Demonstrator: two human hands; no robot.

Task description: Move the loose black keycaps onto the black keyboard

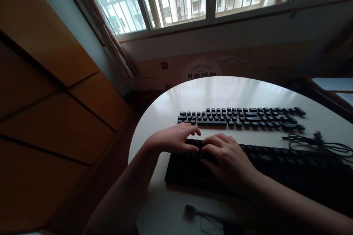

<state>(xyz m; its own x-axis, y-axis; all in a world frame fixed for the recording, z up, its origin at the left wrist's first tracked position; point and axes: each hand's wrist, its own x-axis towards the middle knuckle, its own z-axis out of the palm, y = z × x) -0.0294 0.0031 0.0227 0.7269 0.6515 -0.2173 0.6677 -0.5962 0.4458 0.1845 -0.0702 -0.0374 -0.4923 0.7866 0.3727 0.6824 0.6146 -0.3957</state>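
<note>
A black keyboard (179, 170) lies on a white round table, partly covered by my hands. Over its left end is my left hand (180, 137), thumb and fingers apart, with nothing visible between them. Close beside it, my right hand (224, 154) rests on the keyboard with bent fingers drawn together at the keys; whatever is under the fingertips is hidden. Beyond the keyboard, several loose black keycaps (250, 119) are laid out in rows, with a long space bar keycap (211, 123) in the nearest row.
A coiled black cable (317, 141) lies at the right. Near the front is a blurred dark-headed tool (190, 210), perhaps a brush. The white table (149, 125) has a curved edge. An orange wooden cabinet (55, 125) stands left, and papers (333, 83) lie at far right.
</note>
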